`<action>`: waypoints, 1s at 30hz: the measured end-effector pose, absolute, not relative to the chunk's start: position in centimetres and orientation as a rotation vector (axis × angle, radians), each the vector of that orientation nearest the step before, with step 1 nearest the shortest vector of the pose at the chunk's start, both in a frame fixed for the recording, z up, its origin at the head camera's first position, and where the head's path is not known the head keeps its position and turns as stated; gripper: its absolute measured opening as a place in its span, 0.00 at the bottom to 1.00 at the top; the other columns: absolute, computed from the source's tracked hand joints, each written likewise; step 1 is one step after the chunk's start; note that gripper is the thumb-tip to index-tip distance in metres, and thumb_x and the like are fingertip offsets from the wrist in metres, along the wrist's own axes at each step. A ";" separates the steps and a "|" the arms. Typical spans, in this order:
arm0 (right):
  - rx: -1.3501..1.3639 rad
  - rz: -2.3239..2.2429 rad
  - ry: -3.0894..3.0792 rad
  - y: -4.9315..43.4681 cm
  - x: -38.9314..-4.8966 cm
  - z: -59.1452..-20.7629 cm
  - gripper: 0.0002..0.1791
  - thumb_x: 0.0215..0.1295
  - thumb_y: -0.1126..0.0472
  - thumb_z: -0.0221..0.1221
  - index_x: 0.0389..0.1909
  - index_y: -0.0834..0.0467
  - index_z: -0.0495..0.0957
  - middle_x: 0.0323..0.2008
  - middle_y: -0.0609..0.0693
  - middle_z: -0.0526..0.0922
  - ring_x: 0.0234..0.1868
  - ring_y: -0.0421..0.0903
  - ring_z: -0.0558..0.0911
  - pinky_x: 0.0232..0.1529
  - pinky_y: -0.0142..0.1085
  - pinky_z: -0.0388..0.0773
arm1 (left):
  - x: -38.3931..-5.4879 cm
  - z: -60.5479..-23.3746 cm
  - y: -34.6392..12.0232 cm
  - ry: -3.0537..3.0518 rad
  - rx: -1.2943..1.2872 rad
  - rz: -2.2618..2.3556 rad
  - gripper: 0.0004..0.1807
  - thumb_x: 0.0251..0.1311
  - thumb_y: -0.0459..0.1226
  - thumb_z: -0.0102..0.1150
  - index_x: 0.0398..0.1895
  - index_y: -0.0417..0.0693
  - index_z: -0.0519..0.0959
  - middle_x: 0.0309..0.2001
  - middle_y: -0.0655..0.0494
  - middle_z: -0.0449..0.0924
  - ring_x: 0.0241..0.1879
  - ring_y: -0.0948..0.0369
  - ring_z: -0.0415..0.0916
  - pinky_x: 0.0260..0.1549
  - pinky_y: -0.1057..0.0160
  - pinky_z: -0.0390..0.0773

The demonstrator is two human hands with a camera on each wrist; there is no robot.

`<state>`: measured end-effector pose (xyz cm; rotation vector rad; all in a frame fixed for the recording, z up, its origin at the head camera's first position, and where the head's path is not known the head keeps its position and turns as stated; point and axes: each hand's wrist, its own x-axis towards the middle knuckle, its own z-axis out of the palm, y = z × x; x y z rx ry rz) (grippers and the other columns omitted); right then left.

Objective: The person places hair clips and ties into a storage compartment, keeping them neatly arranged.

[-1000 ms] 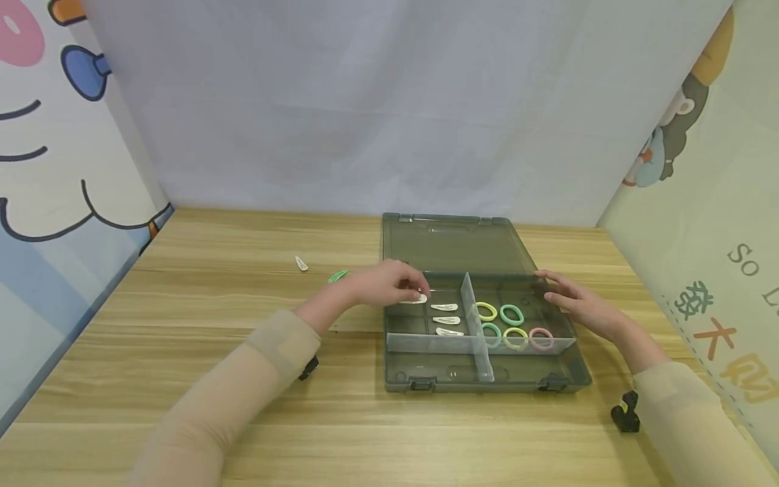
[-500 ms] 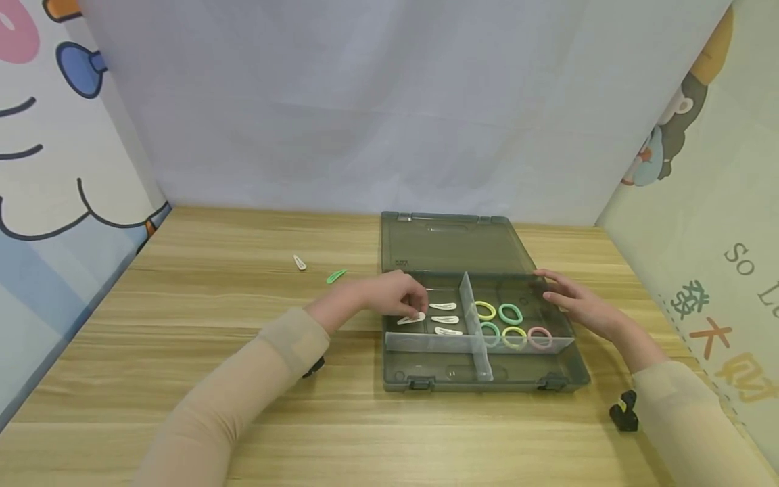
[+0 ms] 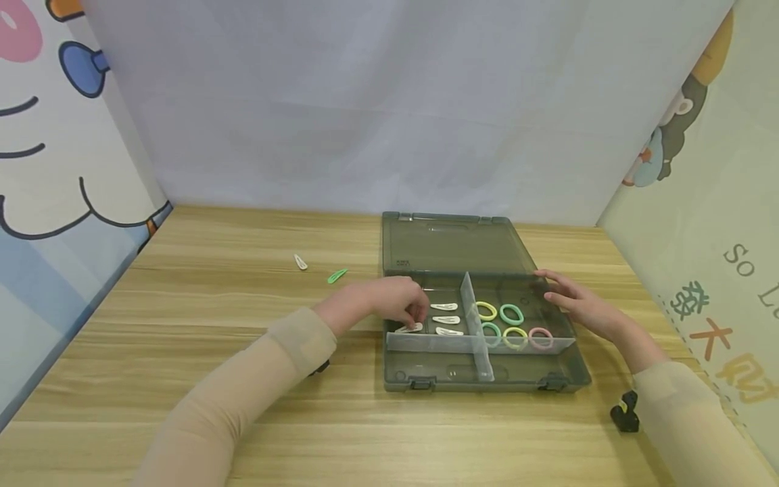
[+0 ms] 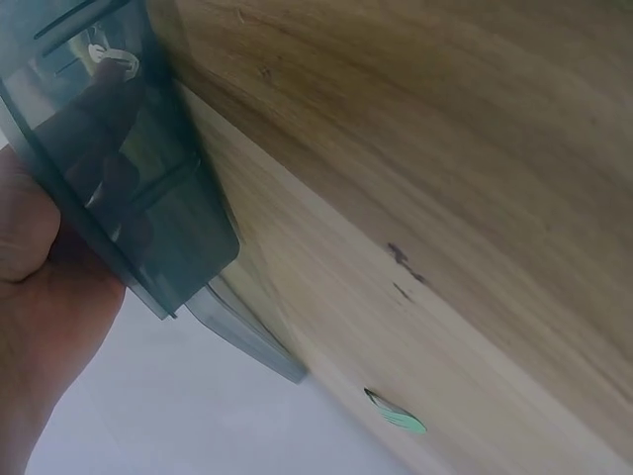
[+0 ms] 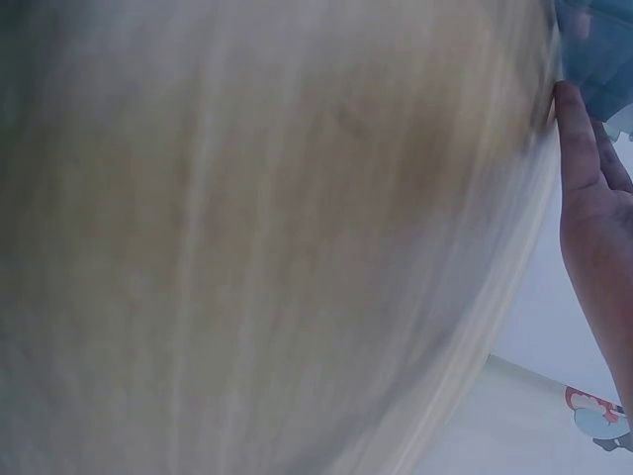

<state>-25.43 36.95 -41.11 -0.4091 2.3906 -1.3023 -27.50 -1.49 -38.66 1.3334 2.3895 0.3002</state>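
Note:
A smoky grey divided box (image 3: 511, 388) stands with its lid (image 3: 450, 243) folded back. My left hand (image 3: 398, 299) reaches into its left compartment and pinches a white snap hair clip (image 3: 410, 329) low near the front divider (image 3: 432, 343). In the left wrist view, the white clip (image 4: 117, 59) shows through the box wall by the fingertips. Three white hair clips (image 3: 446, 320) lie in a column right of that hand. Several coloured hair ties (image 3: 511, 314) lie in the right compartment. My right hand (image 3: 584, 310) rests its extended fingers on the box's right edge.
On the wooden table (image 3: 182, 325), left of the box, lie a white hair clip (image 3: 300, 262) and a green hair clip (image 3: 337, 276). A black device (image 3: 625, 412) is by the right sleeve. A pale cloth (image 3: 377, 108) hangs behind the table.
My left hand has moved the white hair clip toward the front of the left compartment, down to the level of the lowest clip in the column. My right hand has stayed at the box edge.

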 end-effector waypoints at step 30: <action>-0.404 -1.292 2.408 37.3 -25.4 -41.2 0.32 0.74 0.50 0.44 0.74 0.50 0.45 0.74 0.63 0.39 0.70 0.71 0.43 0.56 0.74 0.45 | -27.5 -36.5 -3.2 2.428 1.503 0.414 0.09 0.52 0.39 0.69 0.36 0.48 0.83 0.29 0.64 0.80 0.31 0.68 0.73 0.40 0.67 0.72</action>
